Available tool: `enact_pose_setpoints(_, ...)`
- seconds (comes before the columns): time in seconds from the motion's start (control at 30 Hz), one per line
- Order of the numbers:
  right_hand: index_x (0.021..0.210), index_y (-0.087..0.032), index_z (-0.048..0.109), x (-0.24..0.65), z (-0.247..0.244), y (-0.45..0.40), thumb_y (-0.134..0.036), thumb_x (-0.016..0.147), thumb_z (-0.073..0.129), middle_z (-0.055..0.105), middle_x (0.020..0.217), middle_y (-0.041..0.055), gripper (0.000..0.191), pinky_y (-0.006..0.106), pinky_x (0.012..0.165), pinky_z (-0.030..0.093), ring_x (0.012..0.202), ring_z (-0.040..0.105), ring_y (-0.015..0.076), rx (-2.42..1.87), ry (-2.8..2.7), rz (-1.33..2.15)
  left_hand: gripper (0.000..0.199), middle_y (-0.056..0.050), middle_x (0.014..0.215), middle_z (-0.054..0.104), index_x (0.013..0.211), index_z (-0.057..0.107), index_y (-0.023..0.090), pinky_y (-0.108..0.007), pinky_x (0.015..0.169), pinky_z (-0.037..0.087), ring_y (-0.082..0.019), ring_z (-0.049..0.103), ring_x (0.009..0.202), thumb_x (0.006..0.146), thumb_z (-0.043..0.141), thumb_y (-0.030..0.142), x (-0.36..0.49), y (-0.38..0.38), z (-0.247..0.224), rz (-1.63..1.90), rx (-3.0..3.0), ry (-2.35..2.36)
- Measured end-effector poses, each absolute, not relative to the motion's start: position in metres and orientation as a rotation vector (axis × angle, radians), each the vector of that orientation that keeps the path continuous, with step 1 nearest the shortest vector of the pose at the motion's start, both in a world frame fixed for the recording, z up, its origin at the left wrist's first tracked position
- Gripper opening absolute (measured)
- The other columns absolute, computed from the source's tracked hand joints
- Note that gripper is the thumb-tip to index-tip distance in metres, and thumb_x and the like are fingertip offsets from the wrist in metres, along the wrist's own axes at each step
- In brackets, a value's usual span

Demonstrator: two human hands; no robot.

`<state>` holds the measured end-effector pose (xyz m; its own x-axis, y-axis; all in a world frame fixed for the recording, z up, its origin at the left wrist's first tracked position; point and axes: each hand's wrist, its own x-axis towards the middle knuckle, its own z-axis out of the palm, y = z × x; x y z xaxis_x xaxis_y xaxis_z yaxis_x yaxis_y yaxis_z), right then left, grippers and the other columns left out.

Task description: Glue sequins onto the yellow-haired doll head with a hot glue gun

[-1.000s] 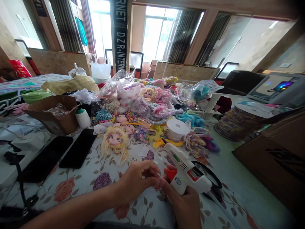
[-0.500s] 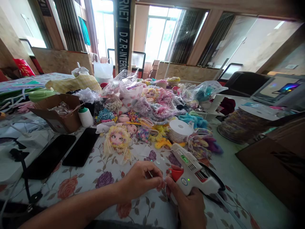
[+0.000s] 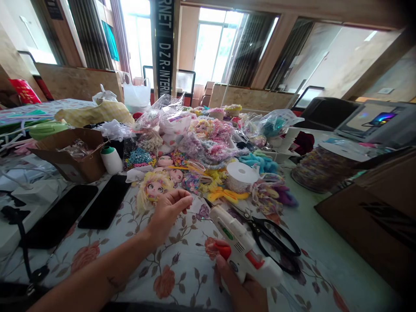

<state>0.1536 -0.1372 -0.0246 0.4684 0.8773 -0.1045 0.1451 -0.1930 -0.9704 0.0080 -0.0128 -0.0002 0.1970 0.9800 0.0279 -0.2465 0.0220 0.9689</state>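
Observation:
My right hand is wrapped round the handle of a white hot glue gun with a red trigger; its nozzle points up and to the left. The fingers of my left hand are pinched together in front of the nozzle, and whatever is between them is too small to make out. Just behind my left hand lies a doll head with yellow yarn hair. Black-handled scissors lie on the flowered tablecloth to the right of the glue gun, partly hidden by it.
Behind are a white spool, yellow fuzzy strips and a heap of yarn pieces. Two black phones and an open cardboard box stand left. A large spool and a carton are at right.
My left hand has moved up and left, away from my right hand. My right hand has closed round the glue gun and shifted it left and down, uncovering more of the scissors.

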Motion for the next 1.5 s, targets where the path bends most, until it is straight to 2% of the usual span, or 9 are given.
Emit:
enact_pose_setpoints(0.13, 0.055, -0.020, 0.058, 0.1519, -0.0248, -0.1375, -0.057, 0.075, 0.060, 0.056, 0.050, -0.0001, 0.042, 0.026, 0.057, 0.045, 0.051, 0.052, 0.0150, -1.614, -1.005, 0.768, 0.017, 0.001, 0.065, 0.056, 0.073, 0.064, 0.015, -0.020, 0.058, 0.038, -0.009, 0.046, 0.061, 0.075, 0.069, 0.031, 0.0094, -0.0151, -0.0009, 1.175, 1.133, 0.865)
enact_pose_setpoints(0.3, 0.076, -0.020, 0.067, 0.1479, -0.0245, -0.1363, -0.061, 0.078, 0.054, 0.052, 0.045, -0.0027, 0.043, 0.025, 0.052, 0.044, 0.045, 0.050, 0.0148, -1.578, -1.041, 0.724, 0.014, 0.001, 0.065, 0.057, 0.072, 0.066, 0.016, -0.019, 0.059, 0.038, -0.009, 0.047, 0.061, 0.074, 0.070, 0.028, 0.0086, -0.0147, -0.0017, 1.164, 1.130, 0.845)
enact_pose_setpoints(0.53, 0.067, -0.021, 0.065, 0.1458, -0.0251, -0.1373, -0.066, 0.078, 0.052, 0.054, 0.046, -0.0013, 0.048, 0.024, 0.049, 0.044, 0.044, 0.052, 0.0149, -1.646, -0.998, 0.731, 0.013, 0.001, 0.065, 0.057, 0.072, 0.066, 0.016, -0.020, 0.059, 0.039, -0.008, 0.046, 0.060, 0.075, 0.070, 0.028, 0.0067, -0.0167, -0.0017, 1.137, 1.116, 0.844)
enact_pose_setpoints(0.73, 0.045, -0.021, 0.051, 0.1494, -0.0299, -0.1384, -0.070, 0.074, 0.053, 0.056, 0.047, 0.0011, 0.056, 0.024, 0.055, 0.045, 0.052, 0.056, 0.0164, -1.742, -1.014, 0.742, 0.013, 0.001, 0.064, 0.057, 0.071, 0.066, 0.016, -0.020, 0.059, 0.038, -0.008, 0.046, 0.060, 0.075, 0.070, 0.028, 0.0073, -0.0179, 0.0007, 1.130, 1.116, 0.837)
enact_pose_setpoints(0.87, 0.048, -0.021, 0.054, 0.1490, -0.0297, -0.1375, -0.071, 0.074, 0.051, 0.055, 0.044, -0.0004, 0.057, 0.025, 0.055, 0.046, 0.046, 0.052, 0.0146, -1.701, -1.028, 0.725, 0.013, 0.002, 0.064, 0.057, 0.071, 0.066, 0.016, -0.020, 0.059, 0.038, -0.008, 0.046, 0.059, 0.074, 0.071, 0.028, 0.0076, -0.0171, -0.0004, 1.132, 1.108, 0.830)
enact_pose_setpoints(1.03, 0.044, -0.021, 0.051, 0.1500, -0.0290, -0.1375, -0.072, 0.073, 0.051, 0.057, 0.048, 0.0015, 0.059, 0.024, 0.053, 0.045, 0.050, 0.054, 0.0152, -1.748, -1.017, 0.772, 0.013, 0.001, 0.064, 0.057, 0.072, 0.066, 0.017, -0.020, 0.059, 0.038, -0.008, 0.046, 0.060, 0.074, 0.070, 0.029, 0.0075, -0.0174, -0.0011, 1.135, 1.111, 0.832)
enact_pose_setpoints(1.2, 0.048, -0.021, 0.055, 0.1511, -0.0299, -0.1382, -0.071, 0.073, 0.053, 0.054, 0.046, 0.0007, 0.056, 0.024, 0.051, 0.044, 0.050, 0.054, 0.0160, -1.740, -1.013, 0.799, 0.015, 0.001, 0.065, 0.057, 0.071, 0.066, 0.017, -0.021, 0.059, 0.038, -0.009, 0.046, 0.060, 0.073, 0.070, 0.030, 0.0081, -0.0185, 0.0012, 1.132, 1.107, 0.851)
enact_pose_setpoints(1.5, 0.042, -0.021, 0.050, 0.1491, -0.0265, -0.1386, -0.074, 0.068, 0.056, 0.051, 0.044, -0.0001, 0.059, 0.024, 0.050, 0.045, 0.046, 0.052, 0.0149, -1.785, -0.905, 0.850, 0.015, 0.001, 0.064, 0.056, 0.070, 0.065, 0.017, -0.021, 0.059, 0.038, -0.009, 0.045, 0.059, 0.073, 0.070, 0.030, 0.0072, -0.0196, 0.0045, 1.117, 1.116, 0.849)
